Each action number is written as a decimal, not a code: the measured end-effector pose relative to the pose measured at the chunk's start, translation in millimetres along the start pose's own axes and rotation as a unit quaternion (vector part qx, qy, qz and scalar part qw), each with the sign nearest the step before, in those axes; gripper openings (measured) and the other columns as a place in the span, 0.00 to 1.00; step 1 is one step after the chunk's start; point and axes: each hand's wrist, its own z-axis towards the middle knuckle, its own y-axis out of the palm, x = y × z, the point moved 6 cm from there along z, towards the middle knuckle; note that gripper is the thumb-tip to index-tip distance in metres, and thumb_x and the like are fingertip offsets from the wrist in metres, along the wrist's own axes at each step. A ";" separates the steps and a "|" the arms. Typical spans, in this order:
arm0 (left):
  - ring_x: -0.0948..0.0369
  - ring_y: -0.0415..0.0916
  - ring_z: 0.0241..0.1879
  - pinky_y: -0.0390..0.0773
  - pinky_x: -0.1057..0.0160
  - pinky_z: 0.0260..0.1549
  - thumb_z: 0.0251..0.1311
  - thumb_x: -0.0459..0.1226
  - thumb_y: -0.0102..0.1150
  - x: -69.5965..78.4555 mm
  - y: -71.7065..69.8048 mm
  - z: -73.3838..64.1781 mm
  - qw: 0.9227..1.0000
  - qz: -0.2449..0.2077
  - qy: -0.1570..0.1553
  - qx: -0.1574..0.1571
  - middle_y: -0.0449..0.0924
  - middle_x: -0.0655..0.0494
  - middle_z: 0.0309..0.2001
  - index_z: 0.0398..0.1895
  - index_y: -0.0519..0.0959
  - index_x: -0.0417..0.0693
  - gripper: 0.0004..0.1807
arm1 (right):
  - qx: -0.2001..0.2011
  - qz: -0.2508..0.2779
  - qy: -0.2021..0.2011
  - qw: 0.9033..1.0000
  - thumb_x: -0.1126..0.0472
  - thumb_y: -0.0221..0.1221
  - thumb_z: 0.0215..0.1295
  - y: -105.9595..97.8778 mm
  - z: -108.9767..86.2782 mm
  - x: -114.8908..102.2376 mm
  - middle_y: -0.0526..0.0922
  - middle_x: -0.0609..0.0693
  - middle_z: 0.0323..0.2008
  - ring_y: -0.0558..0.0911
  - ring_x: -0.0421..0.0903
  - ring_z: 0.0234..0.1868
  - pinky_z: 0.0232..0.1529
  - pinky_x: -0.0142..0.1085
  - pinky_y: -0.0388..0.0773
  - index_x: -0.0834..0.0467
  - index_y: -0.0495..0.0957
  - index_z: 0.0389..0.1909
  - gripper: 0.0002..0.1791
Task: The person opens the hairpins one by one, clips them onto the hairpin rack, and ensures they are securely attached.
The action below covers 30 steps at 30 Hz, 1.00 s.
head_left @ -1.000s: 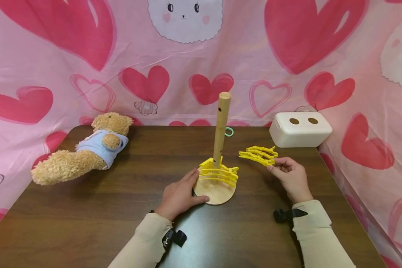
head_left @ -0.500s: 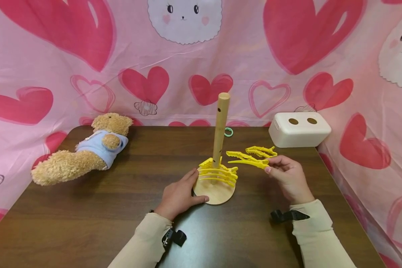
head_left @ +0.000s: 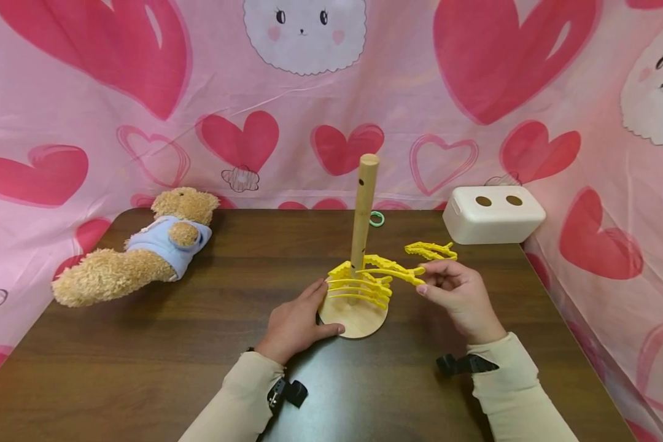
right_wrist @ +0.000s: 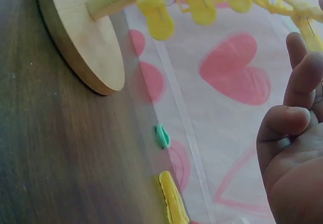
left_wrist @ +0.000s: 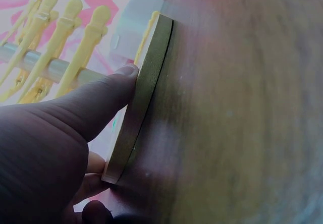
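A wooden stand has a round base and an upright post. Several yellow hair clips are clamped low on the post, stacked one above another. My left hand holds the base at its left side, thumb on the front edge and fingers toward the back. In the left wrist view the thumb presses at the base's rim. My right hand pinches another hair clip by its tail end. That clip's prongs are spread, and their tips reach the post just above the stack.
One more yellow hair clip lies on the table behind my right hand. A green ring lies behind the post. A white box with two round holes stands at back right, a teddy bear at left. Heart-patterned cloth hangs behind.
My right hand has carried its hair clip leftward to the post, and the clip's prongs have spread apart. My left hand stays at the base.
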 end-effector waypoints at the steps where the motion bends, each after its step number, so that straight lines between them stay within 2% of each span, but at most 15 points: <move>1: 0.47 0.74 0.62 0.76 0.46 0.46 0.50 0.70 0.64 0.2 -0.2 -0.1 1.000 0.000 0.001 0.001 0.56 0.59 0.78 0.79 0.59 0.55 0.56 | 0.000 -0.011 0.003 1.000 0.77 0.66 0.58 0.9 0.1 0.0 0.86 0.47 0.37 0.77 0.41 0.32 0.35 0.27 0.79 0.65 0.84 0.46 0.14; 4: 0.46 0.74 0.62 0.76 0.46 0.46 0.50 0.70 0.65 0.5 -1.0 -0.4 1.000 0.001 0.002 0.002 0.56 0.59 0.78 0.79 0.59 0.54 0.56 | -0.007 -0.037 0.017 0.999 0.74 0.67 0.60 3.0 0.3 1.4 0.86 0.47 0.38 0.76 0.42 0.33 0.35 0.28 0.78 0.69 0.81 0.49 0.16; 7: 0.46 0.74 0.62 0.76 0.46 0.45 0.50 0.70 0.64 0.5 -0.8 -1.0 1.000 0.001 -0.001 -0.001 0.56 0.59 0.78 0.79 0.59 0.54 0.56 | -0.019 -0.046 0.029 0.998 0.73 0.68 0.60 5.6 0.6 5.4 0.85 0.47 0.37 0.75 0.43 0.32 0.33 0.28 0.78 0.69 0.80 0.51 0.17; 13: 0.46 0.73 0.63 0.76 0.45 0.45 0.50 0.69 0.65 0.7 1.4 -1.9 1.000 -0.003 -0.001 -0.005 0.56 0.59 0.78 0.79 0.59 0.54 0.56 | -0.024 -0.069 0.024 0.997 0.72 0.69 0.59 8.7 0.2 9.8 0.82 0.51 0.35 0.74 0.44 0.33 0.32 0.29 0.75 0.69 0.81 0.50 0.18; 17: 0.46 0.74 0.63 0.75 0.44 0.47 0.51 0.69 0.65 1.4 1.8 -1.8 1.000 -0.002 -0.001 -0.004 0.56 0.60 0.78 0.79 0.59 0.54 0.56 | -0.021 -0.084 0.027 0.996 0.71 0.70 0.58 12.5 -0.3 12.1 0.84 0.50 0.38 0.74 0.46 0.35 0.34 0.30 0.75 0.71 0.80 0.52 0.21; 23: 0.46 0.74 0.62 0.76 0.46 0.44 0.51 0.68 0.65 2.4 0.1 -1.9 1.000 -0.003 0.003 -0.003 0.56 0.59 0.78 0.79 0.60 0.54 0.55 | 0.008 -0.043 0.026 0.999 0.72 0.70 0.57 17.6 -1.5 13.5 0.85 0.46 0.42 0.76 0.45 0.38 0.38 0.29 0.77 0.73 0.80 0.53 0.22; 30: 0.45 0.74 0.62 0.76 0.46 0.44 0.52 0.68 0.65 4.4 -0.5 -1.7 1.000 0.004 0.004 -0.003 0.56 0.58 0.78 0.78 0.60 0.55 0.54 | 0.022 0.000 0.015 1.000 0.74 0.70 0.56 25.0 -2.4 14.6 0.85 0.47 0.41 0.75 0.45 0.37 0.35 0.28 0.77 0.71 0.82 0.52 0.21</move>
